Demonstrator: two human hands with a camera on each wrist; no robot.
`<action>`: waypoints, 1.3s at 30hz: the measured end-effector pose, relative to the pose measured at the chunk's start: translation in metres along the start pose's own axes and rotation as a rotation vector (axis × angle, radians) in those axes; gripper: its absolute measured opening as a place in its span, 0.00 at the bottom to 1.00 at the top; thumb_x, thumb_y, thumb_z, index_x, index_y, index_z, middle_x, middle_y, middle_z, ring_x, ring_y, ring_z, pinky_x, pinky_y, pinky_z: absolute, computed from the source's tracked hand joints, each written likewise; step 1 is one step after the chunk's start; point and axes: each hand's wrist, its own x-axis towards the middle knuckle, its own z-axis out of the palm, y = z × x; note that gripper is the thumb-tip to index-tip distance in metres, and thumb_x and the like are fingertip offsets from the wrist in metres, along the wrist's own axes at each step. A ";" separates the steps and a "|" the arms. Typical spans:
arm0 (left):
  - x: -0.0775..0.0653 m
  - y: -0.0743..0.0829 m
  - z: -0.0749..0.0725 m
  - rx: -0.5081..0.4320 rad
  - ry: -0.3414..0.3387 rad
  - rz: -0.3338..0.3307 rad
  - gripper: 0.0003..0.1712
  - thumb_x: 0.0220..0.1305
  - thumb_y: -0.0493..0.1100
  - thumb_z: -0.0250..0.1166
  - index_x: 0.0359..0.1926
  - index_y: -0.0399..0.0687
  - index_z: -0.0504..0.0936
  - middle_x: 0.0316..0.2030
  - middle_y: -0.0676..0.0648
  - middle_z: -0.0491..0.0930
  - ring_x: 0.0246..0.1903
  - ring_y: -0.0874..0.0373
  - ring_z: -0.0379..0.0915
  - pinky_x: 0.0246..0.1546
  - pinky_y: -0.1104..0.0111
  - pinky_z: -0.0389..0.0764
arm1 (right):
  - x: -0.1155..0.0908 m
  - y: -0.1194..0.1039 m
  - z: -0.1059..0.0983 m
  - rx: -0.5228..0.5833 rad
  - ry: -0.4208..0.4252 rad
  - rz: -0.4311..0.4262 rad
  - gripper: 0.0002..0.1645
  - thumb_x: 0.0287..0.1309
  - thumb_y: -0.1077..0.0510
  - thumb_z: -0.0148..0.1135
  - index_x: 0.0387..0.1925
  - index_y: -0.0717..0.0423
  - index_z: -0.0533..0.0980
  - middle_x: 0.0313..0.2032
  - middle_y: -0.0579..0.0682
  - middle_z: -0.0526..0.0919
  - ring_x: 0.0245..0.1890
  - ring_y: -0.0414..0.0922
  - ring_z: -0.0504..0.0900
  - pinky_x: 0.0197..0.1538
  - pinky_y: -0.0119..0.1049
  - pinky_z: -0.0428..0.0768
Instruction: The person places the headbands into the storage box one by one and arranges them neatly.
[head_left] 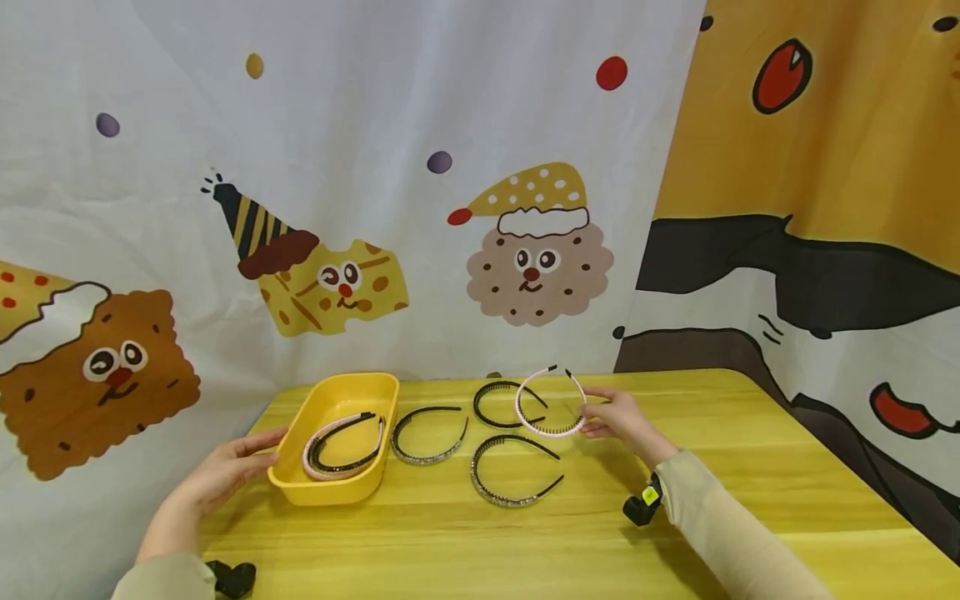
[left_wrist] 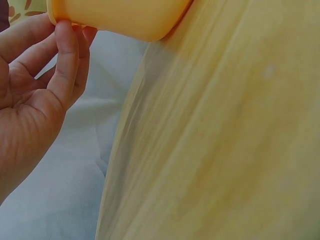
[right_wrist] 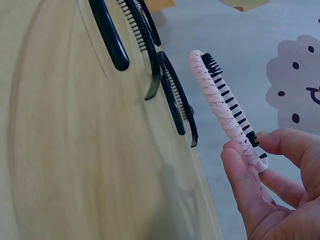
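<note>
My right hand [head_left: 618,423] pinches a pink wrapped headband [right_wrist: 217,100] between thumb and fingers, up off the table at the right. Its inner side has black comb teeth, and its black-tipped ends point up in the head view. At the left, my left hand [head_left: 228,471] grips the left rim of a yellow plastic tray [head_left: 315,496] with thumb and fingertips. Inside the tray lie a pink headband [head_left: 313,450] and a black headband [head_left: 367,457], overlapping. Between the hands, a black headband [head_left: 480,408] and two glittery headbands, one left [head_left: 427,458] and one nearer [head_left: 498,498], lie on the table.
The yellow wood-grain table [head_left: 420,550] runs under everything, with its left edge close beside the left hand. Behind it hangs a white curtain [head_left: 360,100] printed with cartoon snacks, and an orange patterned section at the right. Each wrist wears a small black camera [head_left: 639,504].
</note>
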 end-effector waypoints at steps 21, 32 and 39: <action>0.000 -0.003 -0.003 0.015 0.015 0.009 0.37 0.71 0.40 0.58 0.71 0.26 0.53 0.69 0.34 0.58 0.50 0.75 0.71 0.49 0.76 0.74 | 0.007 -0.002 0.040 0.014 -0.068 0.017 0.37 0.59 0.67 0.60 0.69 0.69 0.60 0.30 0.61 0.83 0.23 0.47 0.85 0.33 0.41 0.85; 0.002 0.000 -0.005 0.018 0.007 0.041 0.36 0.71 0.39 0.57 0.70 0.23 0.52 0.64 0.46 0.67 0.50 0.74 0.71 0.49 0.76 0.74 | 0.008 -0.010 0.051 0.032 -0.071 0.024 0.36 0.58 0.69 0.59 0.68 0.69 0.62 0.27 0.58 0.84 0.21 0.46 0.84 0.34 0.42 0.85; 0.001 0.001 -0.001 0.008 0.015 0.044 0.36 0.71 0.38 0.57 0.69 0.22 0.53 0.66 0.36 0.65 0.49 0.75 0.72 0.48 0.76 0.75 | 0.010 -0.007 0.058 0.027 -0.087 0.025 0.36 0.58 0.69 0.59 0.68 0.69 0.61 0.30 0.63 0.83 0.24 0.50 0.85 0.34 0.42 0.85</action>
